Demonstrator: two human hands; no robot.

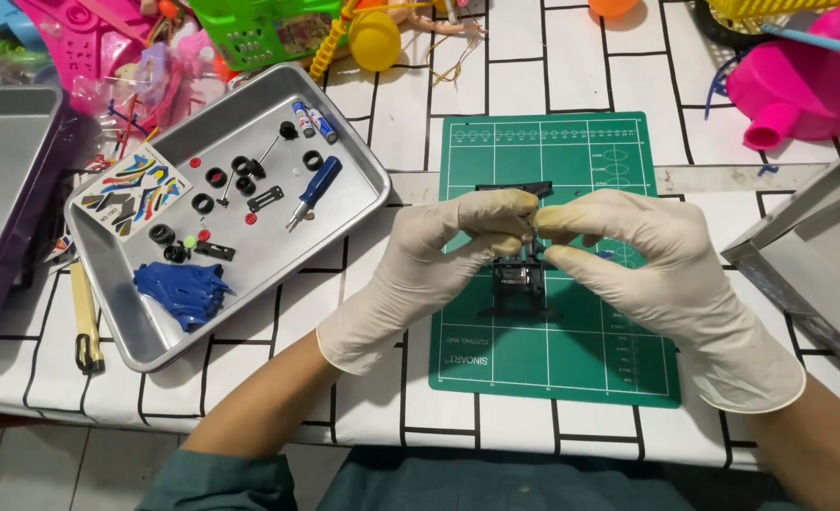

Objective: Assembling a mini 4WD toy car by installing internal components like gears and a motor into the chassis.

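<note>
Chassis point(519, 284), small black toy-car frame, sits mid green cutting mat point(571, 364), long axis running toward and away from the person. Both gloved hands are directly above its far end, fingertips meeting there. Left hand point(429, 270) pinches a small part, too tiny to identify; right hand point(661, 274) pinches at the same spot from the other side. Neither is nearer: they're level across the frame. Metal tray point(146, 350) with a blue screwdriver point(314, 192), wheels point(217, 203) and blue body shell point(185, 291) lies left of the mat, untouched.

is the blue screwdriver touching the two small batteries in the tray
Apart. The head view shows bare tray floor between the blue screwdriver and the batteries.
</note>
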